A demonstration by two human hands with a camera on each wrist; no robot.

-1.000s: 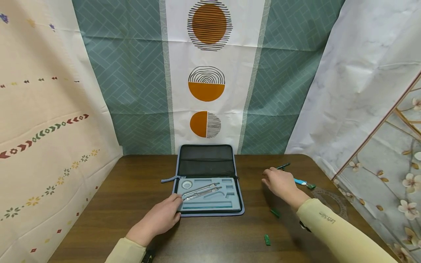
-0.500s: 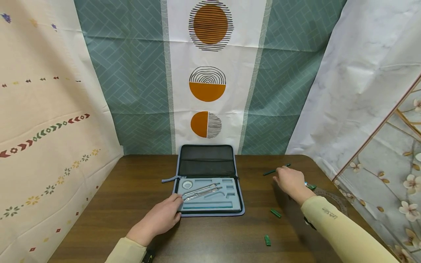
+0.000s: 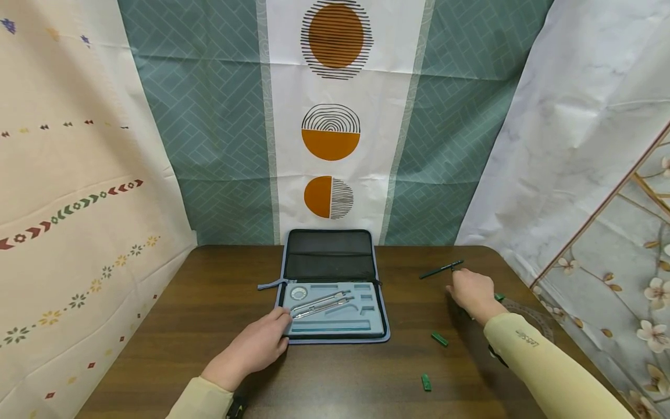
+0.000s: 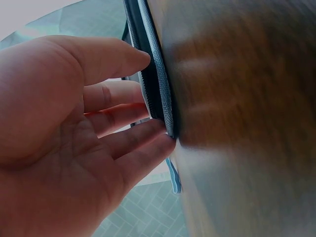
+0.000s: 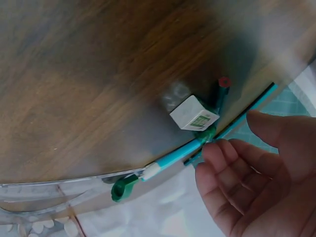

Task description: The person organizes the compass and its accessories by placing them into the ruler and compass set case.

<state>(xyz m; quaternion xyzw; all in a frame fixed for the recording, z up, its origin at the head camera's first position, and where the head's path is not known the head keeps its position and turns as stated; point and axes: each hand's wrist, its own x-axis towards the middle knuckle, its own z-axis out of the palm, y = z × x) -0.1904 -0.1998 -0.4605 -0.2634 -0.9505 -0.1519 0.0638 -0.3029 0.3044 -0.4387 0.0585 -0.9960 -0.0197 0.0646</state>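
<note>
My left hand (image 3: pixel 260 346) touches the left front corner of an open zip case (image 3: pixel 384 326). In the left wrist view its thumb and fingertips meet the case's zipped edge (image 4: pixel 157 74). In the tray lie two silver compasses (image 3: pixel 319 305). At the right my right hand (image 3: pixel 473 293) hovers with loosely bent fingers and holds nothing. Near those fingers, in the right wrist view, are a white eraser (image 5: pixel 192 113) with a green label, a blue and white stick (image 5: pixel 177 154) with green end pieces, and a dark green rod (image 5: pixel 223 94) with a red end.
A dark pencil-like stick (image 3: pixel 439 270) lies beyond the right hand. Two small green pieces, one (image 3: pixel 439 339) farther back and one (image 3: pixel 426 382) nearer, lie on the wooden table (image 3: pixel 335 384). A clear protractor (image 3: pixel 536 320) lies partly under the right forearm.
My right hand has moved right, away from the dark stick, which now shows almost whole, and covers the blue stick seen before. The left hand stays at the case.
</note>
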